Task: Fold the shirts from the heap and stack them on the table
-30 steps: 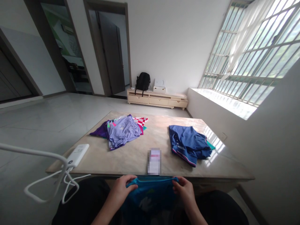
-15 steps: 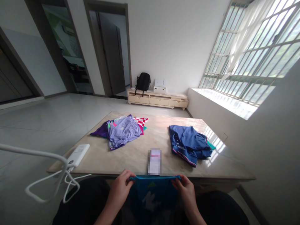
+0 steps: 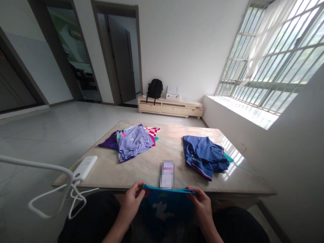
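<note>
Marble table (image 3: pixel 141 168) in a bare room, barred window at 2 o'clock.
At 6 o'clock, left hand (image 3: pixel 133 199) and right hand (image 3: pixel 201 201) each pinch the top edge of a blue garment (image 3: pixel 165 209), stretched between them over the lap. Beyond: blurred phone (image 3: pixel 167 174), white power bank (image 3: pixel 84 167) at 9, purple clothes pile (image 3: pixel 131 140), navy clothes pile (image 3: pixel 204 155).

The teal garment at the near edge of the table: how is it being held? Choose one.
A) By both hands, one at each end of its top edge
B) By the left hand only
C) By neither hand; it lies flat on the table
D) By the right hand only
A: the left hand and the right hand each pinch one end of the top edge of the teal garment, stretching it between them.
</note>
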Available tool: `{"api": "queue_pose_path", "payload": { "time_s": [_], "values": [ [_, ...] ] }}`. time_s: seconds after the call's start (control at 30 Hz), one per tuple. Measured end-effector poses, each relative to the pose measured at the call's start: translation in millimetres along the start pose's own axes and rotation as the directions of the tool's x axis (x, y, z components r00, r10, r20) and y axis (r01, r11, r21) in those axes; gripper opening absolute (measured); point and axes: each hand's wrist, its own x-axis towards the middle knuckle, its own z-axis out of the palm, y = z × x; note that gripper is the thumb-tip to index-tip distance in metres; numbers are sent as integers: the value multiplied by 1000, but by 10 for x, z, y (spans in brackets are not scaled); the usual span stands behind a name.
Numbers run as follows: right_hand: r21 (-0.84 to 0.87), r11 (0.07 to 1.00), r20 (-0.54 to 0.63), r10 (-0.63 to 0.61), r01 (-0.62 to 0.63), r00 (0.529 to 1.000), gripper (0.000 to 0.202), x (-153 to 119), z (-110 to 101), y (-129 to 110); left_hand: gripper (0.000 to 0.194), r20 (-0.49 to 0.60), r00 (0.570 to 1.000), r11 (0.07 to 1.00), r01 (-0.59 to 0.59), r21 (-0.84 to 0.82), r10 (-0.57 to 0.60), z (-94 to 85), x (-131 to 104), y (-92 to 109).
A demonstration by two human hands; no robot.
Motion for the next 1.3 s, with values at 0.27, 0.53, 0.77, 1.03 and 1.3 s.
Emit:
{"api": "queue_pose_path", "payload": {
  "time_s": [0.27,0.53,0.77,1.03,1.3],
  "values": [
    [-6,991,95,-131,133,987,24,-40,13,-55,48,-173,980,930,28,-366,-98,24,-21,15],
    [-120,928,160,-332,352,930,11,-414,-4,-27,53,-269,951,856,-12,-517,-150,-14,-59,31],
    [-17,982,333,-171,187,927,14,-507,66,-215,55,-94,983,872,93,-481,-157,89,-197,82],
    [-28,999,574,37,-25,818,17,-485,444,-396,49,562,817,976,-4,-220,130,380,-475,55],
    [101,992,580,5,-78,815,21,-473,525,-59,81,681,717,966,-252,55,149,300,-529,-47]
  ]
}}
